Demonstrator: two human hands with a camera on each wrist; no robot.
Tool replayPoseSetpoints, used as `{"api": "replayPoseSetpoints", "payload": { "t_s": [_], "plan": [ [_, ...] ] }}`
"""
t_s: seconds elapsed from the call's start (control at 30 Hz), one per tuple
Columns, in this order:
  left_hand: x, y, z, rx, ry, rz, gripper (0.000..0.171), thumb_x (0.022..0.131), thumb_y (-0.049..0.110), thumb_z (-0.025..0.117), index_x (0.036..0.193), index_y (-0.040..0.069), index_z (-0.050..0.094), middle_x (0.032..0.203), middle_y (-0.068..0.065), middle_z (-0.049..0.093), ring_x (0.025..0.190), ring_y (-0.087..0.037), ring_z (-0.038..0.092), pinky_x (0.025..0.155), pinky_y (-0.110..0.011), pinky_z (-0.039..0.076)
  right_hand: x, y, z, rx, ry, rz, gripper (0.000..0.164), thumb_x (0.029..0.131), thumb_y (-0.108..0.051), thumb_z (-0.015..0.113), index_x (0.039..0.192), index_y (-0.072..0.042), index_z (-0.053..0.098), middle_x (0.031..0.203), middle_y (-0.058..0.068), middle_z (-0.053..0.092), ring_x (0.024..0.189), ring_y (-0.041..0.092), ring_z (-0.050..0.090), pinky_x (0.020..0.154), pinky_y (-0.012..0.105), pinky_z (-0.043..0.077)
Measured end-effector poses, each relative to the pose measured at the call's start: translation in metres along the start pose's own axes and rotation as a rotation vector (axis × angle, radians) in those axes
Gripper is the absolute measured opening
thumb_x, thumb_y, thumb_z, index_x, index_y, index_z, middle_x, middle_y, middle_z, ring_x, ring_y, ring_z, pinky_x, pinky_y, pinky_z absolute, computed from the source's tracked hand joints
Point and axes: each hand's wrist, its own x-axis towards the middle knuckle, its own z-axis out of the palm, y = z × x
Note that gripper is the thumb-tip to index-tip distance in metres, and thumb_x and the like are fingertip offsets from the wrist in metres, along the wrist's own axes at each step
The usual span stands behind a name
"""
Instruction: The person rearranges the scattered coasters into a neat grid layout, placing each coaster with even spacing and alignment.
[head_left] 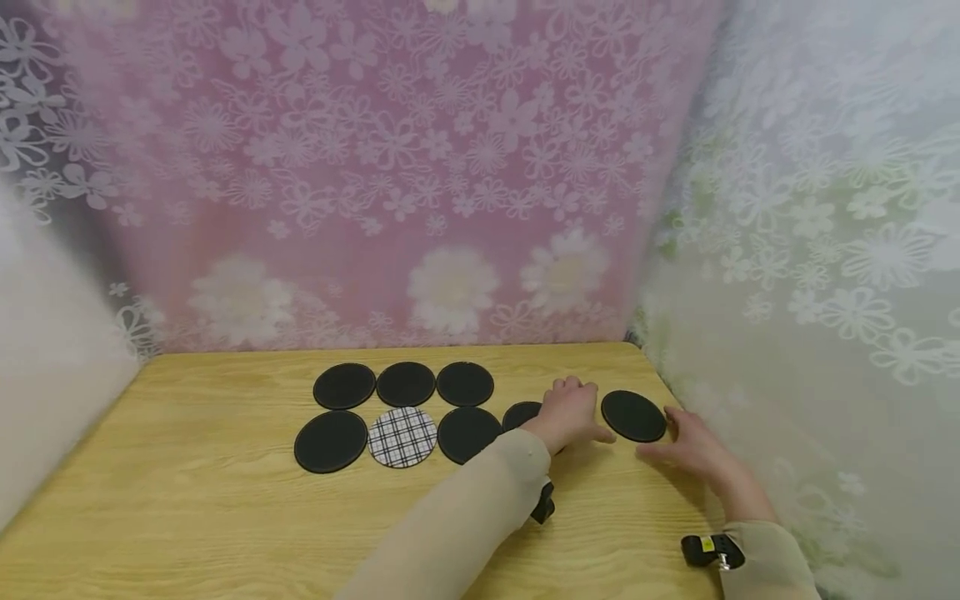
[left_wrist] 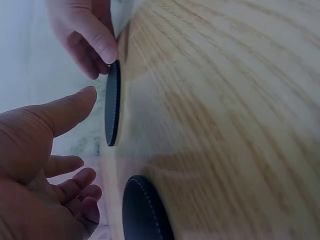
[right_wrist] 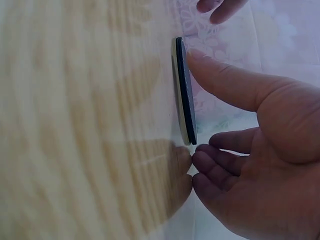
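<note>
A round black coaster [head_left: 633,416] lies at the right of the table. In the right wrist view its edge looks like two dark layers [right_wrist: 187,95] over a paler one, as in a small stack. My right hand [head_left: 693,450] is at its right side, with thumb and fingertips spread close to the rim; contact is hard to tell. My left hand [head_left: 567,412] hovers left of that stack, thumb apart from loosely bent fingers, holding nothing. Beneath it, another black coaster [head_left: 519,414] is partly hidden by the hand.
Left of my hands lie black coasters in two rows, among them a back-row one [head_left: 465,384] and a front-left one [head_left: 331,442]. One plaid coaster [head_left: 402,437] shows black lines on white. Flowered curtains [head_left: 375,167] enclose the wooden table [head_left: 187,500] behind and at the sides.
</note>
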Motion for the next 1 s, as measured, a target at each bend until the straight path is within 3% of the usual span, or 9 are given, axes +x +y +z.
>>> {"api": "replayPoseSetpoints", "payload": {
  "t_s": [0.13, 0.3, 0.4, 0.53, 0.73, 1.0],
  "plan": [
    [0.005, 0.002, 0.005, 0.006, -0.022, -0.007, 0.075, 0.092, 0.063, 0.086, 0.152, 0.022, 0.064, 0.146, -0.001, 0.055, 0.129, -0.022, 0.048, 0.107, -0.038, 0.045, 0.002, -0.002, 0.0, 0.019, -0.012, -0.002, 0.094, 0.092, -0.029, 0.092, 0.152, 0.023, 0.042, 0.148, 0.046, 0.05, 0.14, 0.061, 0.049, 0.113, 0.07, 0.042],
    [0.01, 0.004, 0.013, 0.036, -0.008, -0.017, 0.076, 0.09, 0.069, 0.083, 0.149, 0.024, 0.066, 0.151, 0.001, 0.052, 0.129, -0.021, 0.046, 0.106, -0.04, 0.044, 0.007, 0.0, -0.002, 0.016, -0.027, 0.062, 0.102, 0.094, -0.03, 0.091, 0.156, 0.025, 0.033, 0.149, 0.05, 0.041, 0.137, 0.063, 0.048, 0.111, 0.068, 0.045],
    [0.012, 0.005, 0.015, 0.054, 0.003, -0.015, 0.073, 0.088, 0.073, 0.083, 0.142, 0.025, 0.071, 0.143, 0.001, 0.054, 0.12, -0.02, 0.045, 0.101, -0.039, 0.042, 0.01, 0.001, -0.004, -0.001, -0.035, 0.088, 0.106, 0.094, -0.032, 0.09, 0.157, 0.026, 0.029, 0.147, 0.051, 0.036, 0.134, 0.062, 0.049, 0.11, 0.067, 0.046],
    [0.016, 0.01, 0.018, 0.062, -0.008, -0.025, 0.06, 0.088, 0.071, 0.084, 0.127, 0.026, 0.076, 0.129, 0.001, 0.055, 0.11, -0.02, 0.042, 0.095, -0.039, 0.04, 0.012, -0.001, -0.006, -0.053, -0.04, 0.074, 0.103, 0.091, -0.033, 0.092, 0.154, 0.027, 0.036, 0.146, 0.051, 0.039, 0.134, 0.062, 0.047, 0.112, 0.068, 0.044],
    [0.021, 0.019, 0.024, 0.065, 0.002, -0.05, 0.055, 0.087, 0.067, 0.088, 0.121, 0.025, 0.077, 0.124, 0.001, 0.056, 0.11, -0.019, 0.044, 0.097, -0.037, 0.041, 0.016, 0.0, -0.005, -0.13, -0.031, 0.076, 0.096, 0.088, -0.035, 0.092, 0.148, 0.025, 0.046, 0.141, 0.049, 0.046, 0.131, 0.06, 0.048, 0.111, 0.069, 0.043],
    [0.031, 0.022, 0.032, 0.045, 0.004, -0.108, 0.053, 0.085, 0.064, 0.091, 0.116, 0.024, 0.077, 0.121, 0.0, 0.058, 0.11, -0.02, 0.045, 0.096, -0.037, 0.042, 0.015, 0.003, -0.009, -0.04, -0.047, 0.116, 0.083, 0.091, -0.025, 0.09, 0.144, 0.024, 0.049, 0.14, 0.047, 0.053, 0.131, 0.061, 0.054, 0.109, 0.067, 0.047]
  ]
}}
